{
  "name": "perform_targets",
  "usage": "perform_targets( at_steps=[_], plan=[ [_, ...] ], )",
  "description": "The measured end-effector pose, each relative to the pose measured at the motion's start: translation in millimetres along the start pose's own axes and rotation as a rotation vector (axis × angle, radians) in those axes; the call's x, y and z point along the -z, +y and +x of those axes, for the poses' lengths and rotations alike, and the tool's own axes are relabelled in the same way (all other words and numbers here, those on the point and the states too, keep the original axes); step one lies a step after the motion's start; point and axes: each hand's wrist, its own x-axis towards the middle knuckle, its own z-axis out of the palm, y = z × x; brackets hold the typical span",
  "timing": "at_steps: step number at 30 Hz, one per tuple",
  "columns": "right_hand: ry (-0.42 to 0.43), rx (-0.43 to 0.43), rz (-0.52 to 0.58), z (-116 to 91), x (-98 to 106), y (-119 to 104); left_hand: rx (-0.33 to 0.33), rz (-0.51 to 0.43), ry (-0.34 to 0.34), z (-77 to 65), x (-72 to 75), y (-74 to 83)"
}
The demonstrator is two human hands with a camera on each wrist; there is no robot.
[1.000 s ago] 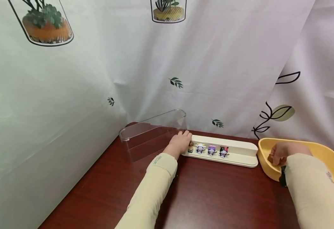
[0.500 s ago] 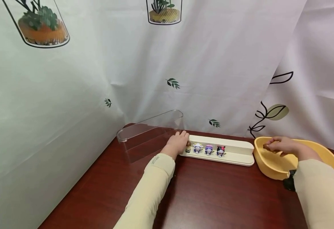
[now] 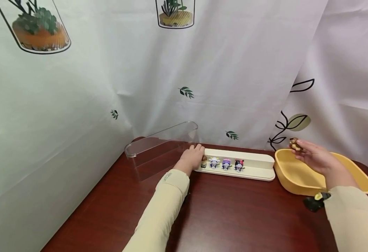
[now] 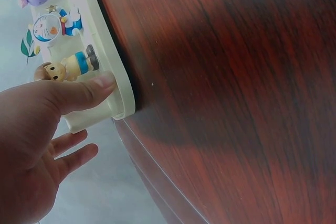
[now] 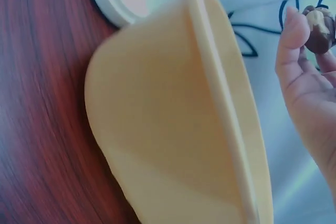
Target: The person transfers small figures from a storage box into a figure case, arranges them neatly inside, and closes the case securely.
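My left hand holds the left end of a cream stepped display base. In the left wrist view, its thumb lies on the lower step, with other fingers behind. Close to that thumb stands a brown-haired figurine. To its right on the lower step are a white-hatted figurine, a purple-hatted figurine and a black-and-red-hatted figurine. My right hand pinches a small brown-and-tan figurine above the yellow bin. The right wrist view shows this brown figurine at the fingertips.
A clear plastic cover stands at the back left, behind my left hand. The bin sits just right of the base. Patterned cloth walls the dark red wooden table at the back and left.
My right hand has risen from inside the bin, bringing the brown figurine up above its rim. The left hand stays at the base's end. The head view has shifted slightly right.
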Motion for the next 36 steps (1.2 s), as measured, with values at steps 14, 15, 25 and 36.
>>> perform_targets(
  at_steps=[14, 15, 25, 36],
  plan=[
    [0.094, 0.129, -0.087, 23.8, -57.8, 31.5, -0.008, 0.007, -0.008, -0.5, 4.4, -2.9],
    [0.12, 0.135, -0.145, 25.4, -61.8, 34.3, -0.008, 0.007, -0.008, -0.5, 4.6, -3.3],
    [0.372, 0.207, -0.543, 31.9, -77.6, 57.3, -0.015, 0.007, -0.011, 1.9, 0.0, -5.5],
    [0.443, -0.004, -1.024, 31.9, -77.1, 54.5, -0.015, -0.02, -0.012, 3.5, 2.3, -2.0]
  ],
)
